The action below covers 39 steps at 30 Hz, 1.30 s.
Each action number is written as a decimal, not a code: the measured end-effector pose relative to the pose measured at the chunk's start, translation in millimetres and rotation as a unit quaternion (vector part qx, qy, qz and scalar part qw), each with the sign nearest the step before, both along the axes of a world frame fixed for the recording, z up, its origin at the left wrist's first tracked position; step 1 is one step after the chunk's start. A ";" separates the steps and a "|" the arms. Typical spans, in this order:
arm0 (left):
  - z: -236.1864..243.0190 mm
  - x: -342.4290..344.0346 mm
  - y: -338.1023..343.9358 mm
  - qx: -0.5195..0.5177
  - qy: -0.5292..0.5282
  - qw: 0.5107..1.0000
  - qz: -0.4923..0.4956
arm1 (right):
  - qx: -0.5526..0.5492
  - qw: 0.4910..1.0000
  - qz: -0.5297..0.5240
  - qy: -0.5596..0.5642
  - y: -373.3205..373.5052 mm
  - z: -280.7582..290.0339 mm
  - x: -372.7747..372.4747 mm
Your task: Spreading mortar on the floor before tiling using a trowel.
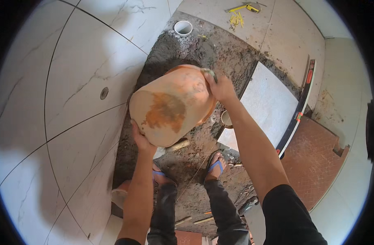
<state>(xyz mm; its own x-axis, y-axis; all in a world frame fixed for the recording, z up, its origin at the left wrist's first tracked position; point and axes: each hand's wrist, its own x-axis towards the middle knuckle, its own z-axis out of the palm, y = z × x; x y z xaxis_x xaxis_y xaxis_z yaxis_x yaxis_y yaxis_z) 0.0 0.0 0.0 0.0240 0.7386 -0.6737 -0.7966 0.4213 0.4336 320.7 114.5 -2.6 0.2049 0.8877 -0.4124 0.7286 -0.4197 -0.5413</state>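
A large, pale orange plastic bucket (191, 96) with a rusty-brown stain is tilted above the rough, grey-brown mortar floor (240, 47), its base toward the lower left and its rim toward the upper right. The left hand (143, 139) grips the base edge, fingers curled underneath; the right hand (221, 87) is closed on the rim at the far end.

Just below the base lies a tool with a wooden handle (179, 145), and the person's feet, in blue-strapped sandals (217, 164), stand nearby. A round white pipe end (183, 28) rises from the floor beyond the bucket; another pipe opening (226, 119) sits beside the right forearm. To the right lies a flat, white rectangular tile (268, 100), with a long, black-and-red spirit level (298, 117) along its outer edge. Beyond these are a reddish-brown textured board (313, 159), a yellow tape measure (252, 8) and small yellow pieces (237, 20). White, grey-veined wall tiles (81, 73) fill the left side.
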 end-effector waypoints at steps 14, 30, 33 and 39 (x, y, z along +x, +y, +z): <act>258.8 70.2 19.3 0.185 0.310 0.911 -0.198 | 0.078 0.907 -0.293 0.293 -81.7 146.8 64.2; 312.5 -2.6 -22.4 -0.084 0.240 0.900 -0.353 | 0.046 0.838 -0.322 0.437 -221.1 456.8 83.7; 264.0 -180.8 -122.9 -0.093 0.558 0.731 -0.381 | -0.068 0.876 -0.142 0.456 -219.8 510.1 35.9; 362.5 -143.8 -168.8 -0.235 0.371 0.632 -0.639 | 0.062 0.823 -0.401 0.398 -401.6 498.5 -32.4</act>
<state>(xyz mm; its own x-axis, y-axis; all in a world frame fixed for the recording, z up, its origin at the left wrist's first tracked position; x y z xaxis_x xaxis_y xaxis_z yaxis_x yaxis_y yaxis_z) -143.8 -168.8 362.5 -0.0526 0.1491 -0.9874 0.6727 0.7361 0.0754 288.3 -287.1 495.9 0.4544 0.6436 -0.6159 -0.3620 -0.4984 -0.7878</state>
